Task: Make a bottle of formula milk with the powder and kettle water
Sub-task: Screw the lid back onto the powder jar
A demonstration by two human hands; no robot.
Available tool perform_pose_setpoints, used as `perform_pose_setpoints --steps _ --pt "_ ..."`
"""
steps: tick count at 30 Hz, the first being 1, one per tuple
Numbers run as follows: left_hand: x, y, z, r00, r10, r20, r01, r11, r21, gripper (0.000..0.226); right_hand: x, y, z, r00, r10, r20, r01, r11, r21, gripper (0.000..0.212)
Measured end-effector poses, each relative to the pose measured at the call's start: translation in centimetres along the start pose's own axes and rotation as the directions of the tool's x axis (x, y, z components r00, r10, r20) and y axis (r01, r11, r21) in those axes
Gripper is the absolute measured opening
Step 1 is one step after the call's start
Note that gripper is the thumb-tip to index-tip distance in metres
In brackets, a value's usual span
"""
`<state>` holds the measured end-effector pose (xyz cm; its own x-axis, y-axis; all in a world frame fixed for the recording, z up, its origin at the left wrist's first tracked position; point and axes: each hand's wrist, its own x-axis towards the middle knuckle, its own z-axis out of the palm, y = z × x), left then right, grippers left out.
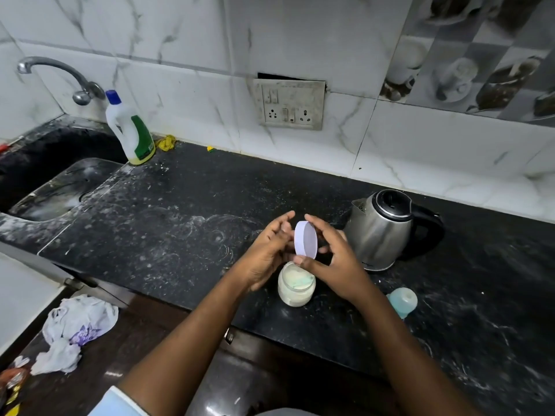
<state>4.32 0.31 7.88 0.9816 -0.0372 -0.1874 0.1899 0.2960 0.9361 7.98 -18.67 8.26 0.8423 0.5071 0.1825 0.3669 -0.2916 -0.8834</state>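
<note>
Running along the marble-tiled wall, the black counter (pixel 180 211) bears a steel kettle (pixel 378 232) upright at the right, lid shut; just left of it an open jar (pixel 296 285) of pale powder stands near the front edge, a green scoop inside; the right hand (pixel 333 262) pinches the white lid (pixel 306 240) on edge above the jar; the left hand (pixel 270 250) holds its fingers loosely curled beside the lid; a blue bottle (pixel 402 301) lies on its side behind the right wrist.

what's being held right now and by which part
The white jar lid, held on edge above the open powder jar: right hand pinches its rim top and bottom; left hand fingers are behind it.
</note>
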Motion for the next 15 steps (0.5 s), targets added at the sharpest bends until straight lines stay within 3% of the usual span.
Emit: perform_pose_setpoints --steps 4,10,12,15 --pt "-0.8 -0.3 -2.6 0.997 0.077 0.012 -0.075 0.907 0.414 0.127 0.1 0.7 -1.8 0.998 0.048 0.03 -0.042 0.986 -0.163 0.081" --pt "-2.2 -6.6 -5.0 0.996 -0.074 0.041 0.029 0.749 0.662 0.135 0.4 0.6 -2.6 0.933 0.192 0.304 -0.04 0.896 -0.442 0.085" --pt "-2.2 -8.2 -4.8 0.998 -0.06 0.033 0.023 0.75 0.661 0.135 0.6 0.4 -2.1 0.915 0.219 0.338 -0.025 0.869 -0.493 0.085" --pt "-1.8 -9.4 -4.3 1.0 0.006 0.009 -0.01 0.79 0.613 0.118 1.0 0.1 -1.1 0.906 0.222 0.36 0.019 0.829 -0.559 0.086"
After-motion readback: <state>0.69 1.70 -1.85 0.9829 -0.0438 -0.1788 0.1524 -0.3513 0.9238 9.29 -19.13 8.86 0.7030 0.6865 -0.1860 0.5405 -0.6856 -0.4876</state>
